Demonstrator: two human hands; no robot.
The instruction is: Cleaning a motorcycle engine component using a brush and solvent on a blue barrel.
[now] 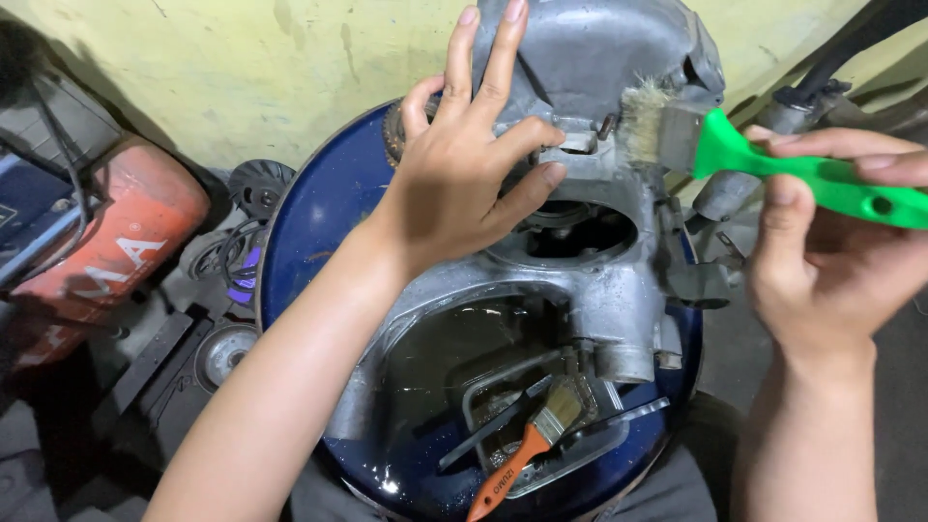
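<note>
A grey cast-metal engine casing stands tilted over a dark blue round basin holding dark liquid. My left hand presses flat on the casing's upper left side, fingers spread. My right hand grips the green handle of a paintbrush; its pale bristles touch the casing's upper right part. An orange-handled brush lies in the basin below the casing, beside a small metal tray.
A red machine part lies at the left by the yellow wall. Dark round metal parts and discs sit on the floor beside the basin. A grey pipe-like piece lies behind the green brush.
</note>
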